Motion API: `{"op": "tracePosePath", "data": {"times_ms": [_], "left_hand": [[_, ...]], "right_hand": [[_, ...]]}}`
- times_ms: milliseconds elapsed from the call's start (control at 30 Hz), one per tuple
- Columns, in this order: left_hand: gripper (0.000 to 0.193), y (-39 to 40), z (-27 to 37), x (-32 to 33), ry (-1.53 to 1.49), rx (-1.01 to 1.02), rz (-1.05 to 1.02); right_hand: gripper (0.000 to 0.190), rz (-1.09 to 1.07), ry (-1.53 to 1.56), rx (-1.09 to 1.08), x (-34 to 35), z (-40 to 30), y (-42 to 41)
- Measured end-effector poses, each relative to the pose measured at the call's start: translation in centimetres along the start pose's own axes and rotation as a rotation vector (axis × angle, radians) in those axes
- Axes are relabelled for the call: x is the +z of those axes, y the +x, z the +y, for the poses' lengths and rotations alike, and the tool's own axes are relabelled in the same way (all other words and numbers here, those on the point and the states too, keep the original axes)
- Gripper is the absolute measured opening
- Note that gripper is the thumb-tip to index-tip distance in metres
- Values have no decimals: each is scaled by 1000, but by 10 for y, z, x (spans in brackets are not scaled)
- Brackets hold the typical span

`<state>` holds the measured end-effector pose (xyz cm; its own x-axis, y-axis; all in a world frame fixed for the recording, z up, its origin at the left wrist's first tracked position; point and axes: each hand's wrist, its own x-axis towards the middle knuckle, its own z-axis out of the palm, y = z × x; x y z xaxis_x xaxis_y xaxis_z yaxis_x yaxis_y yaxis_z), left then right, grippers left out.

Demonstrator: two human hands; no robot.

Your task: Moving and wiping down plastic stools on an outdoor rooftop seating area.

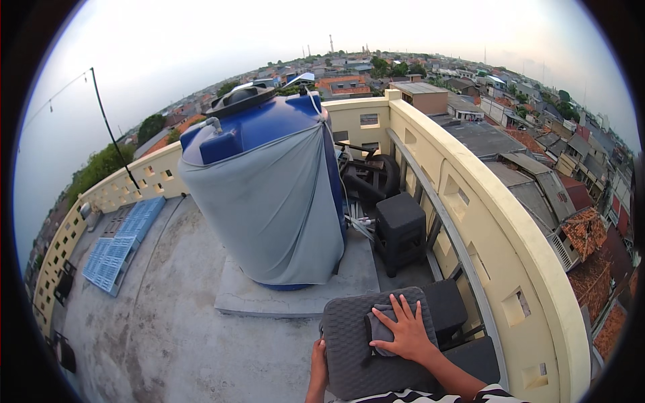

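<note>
Before me is a dark grey plastic stool (347, 327) with a woven-pattern top, its legs out of sight. My left hand (318, 363) grips the left edge of its seat, with some fingers hidden by the side. On the seat lies a folded grey cloth (381, 333) with a black edge. My right hand (403, 330) rests flat on that cloth, fingers spread and their tips reaching past it onto the seat.
A blue water tank (272, 121) draped in grey fabric (262, 211) stands on a concrete plinth (297, 302). More dark stools (400, 216) line the cream parapet (484, 201) at right, beside a metal rail (453, 237). Blue plastic pallets (121, 247) lie on the left.
</note>
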<state>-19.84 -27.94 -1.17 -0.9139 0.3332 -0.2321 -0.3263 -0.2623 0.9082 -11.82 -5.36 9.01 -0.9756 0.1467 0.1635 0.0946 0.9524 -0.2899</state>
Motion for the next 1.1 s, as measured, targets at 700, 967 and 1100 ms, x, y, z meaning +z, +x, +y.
{"op": "tracePosePath", "data": {"times_ms": [700,967,1100], "left_hand": [[53,6,-14,-15,370,43,22],[52,5,-8,-3,339,63,17],[52,-1,-4,0,207,12,40]], "right_hand": [[78,100,-75,107,24,-23,-6],[70,140,-119,11,36,-26,73],[63,119,-128,-209,32,-35,71]]}}
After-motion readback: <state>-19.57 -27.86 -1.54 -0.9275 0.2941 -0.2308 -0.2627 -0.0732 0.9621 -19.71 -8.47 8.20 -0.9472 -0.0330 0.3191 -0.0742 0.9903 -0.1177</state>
